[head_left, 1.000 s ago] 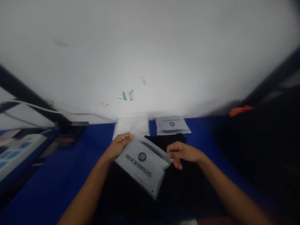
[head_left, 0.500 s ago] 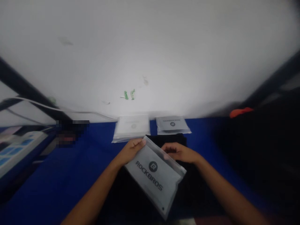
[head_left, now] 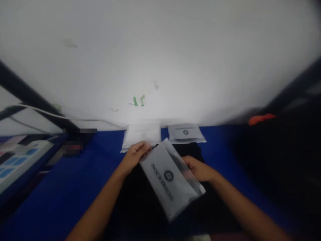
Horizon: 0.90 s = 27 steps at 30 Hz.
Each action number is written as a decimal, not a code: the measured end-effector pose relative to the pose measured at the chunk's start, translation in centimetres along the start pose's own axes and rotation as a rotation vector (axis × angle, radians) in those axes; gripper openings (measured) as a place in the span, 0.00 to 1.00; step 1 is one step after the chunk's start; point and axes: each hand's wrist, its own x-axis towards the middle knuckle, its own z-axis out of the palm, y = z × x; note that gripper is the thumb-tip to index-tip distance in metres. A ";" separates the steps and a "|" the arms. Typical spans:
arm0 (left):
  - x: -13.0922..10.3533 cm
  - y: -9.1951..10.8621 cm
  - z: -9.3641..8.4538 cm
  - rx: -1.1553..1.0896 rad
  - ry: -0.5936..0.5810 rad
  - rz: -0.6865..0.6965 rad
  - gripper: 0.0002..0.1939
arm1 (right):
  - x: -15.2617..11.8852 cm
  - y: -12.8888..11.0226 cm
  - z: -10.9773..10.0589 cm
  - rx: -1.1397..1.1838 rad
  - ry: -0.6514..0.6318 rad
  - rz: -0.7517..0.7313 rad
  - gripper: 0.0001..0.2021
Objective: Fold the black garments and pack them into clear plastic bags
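Left hand (head_left: 135,155) pinches pouch (head_left: 167,182) at its edge; right hand (head_left: 200,170) at opposite edge, fingertips hidden, can't tell grip. Light, even tension from 2 sides likely limits creasing.

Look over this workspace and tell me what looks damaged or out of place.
The white wall looks marred: two green marks and paler smudges break its otherwise plain surface, perhaps residue or worn paint. The bag is tilted, but the left hand holds it, so that seems normal. I see no spill.
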 end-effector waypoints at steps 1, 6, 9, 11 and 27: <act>0.2 -0.1 -0.3 -0.068 0.015 -0.008 0.22 | 0.0 0.0 -0.2 0.030 0.081 -0.024 0.12; -0.4 0.0 0.6 -0.134 -0.354 -0.079 0.20 | 0.4 1.0 -0.6 0.157 0.470 -0.085 0.16; -1.1 0.1 1.5 0.017 -0.616 -0.137 0.18 | 0.8 1.6 -0.8 0.194 0.572 -0.066 0.16; -1.1 0.1 1.5 0.060 -0.602 -0.155 0.17 | 0.9 1.7 -0.9 0.208 0.612 -0.057 0.16; 0.8 0.0 -0.7 -0.392 0.110 -0.041 0.20 | 0.6 0.7 -0.5 0.490 0.641 0.105 0.15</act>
